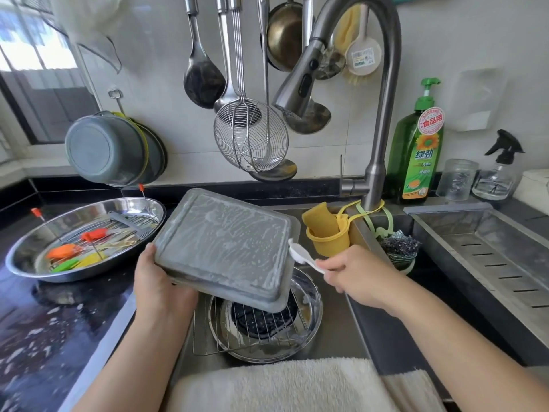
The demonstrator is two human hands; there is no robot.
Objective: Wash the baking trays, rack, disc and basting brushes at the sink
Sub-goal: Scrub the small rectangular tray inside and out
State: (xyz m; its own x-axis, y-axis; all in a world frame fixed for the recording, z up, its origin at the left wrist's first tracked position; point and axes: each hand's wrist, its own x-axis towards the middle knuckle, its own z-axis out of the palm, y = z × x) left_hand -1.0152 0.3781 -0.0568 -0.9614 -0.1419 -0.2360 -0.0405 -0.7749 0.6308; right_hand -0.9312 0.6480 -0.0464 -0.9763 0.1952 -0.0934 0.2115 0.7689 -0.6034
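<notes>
My left hand [156, 279] grips the near left edge of a grey rectangular baking tray [225, 245], held upside down and tilted over the sink, its underside streaked with suds. My right hand [353, 273] holds a white brush [300, 254] whose head touches the tray's right edge. Below the tray, in the sink, a wire rack [261, 331] lies over a round metal tray [312, 319] and a dark perforated disc [258, 322]. On the left counter a wide steel basin [26, 257] holds orange, red, green and yellow basting brushes [64, 251] on a small rack.
The faucet [297, 90] hangs over the sink with no water running. A yellow caddy with a sponge [326, 233] hangs at the sink's rim, beside a green detergent bottle [416, 156]. A drain tray [487, 251] lies right, a white towel [282, 385] along the front edge, suds on the black counter [44, 337].
</notes>
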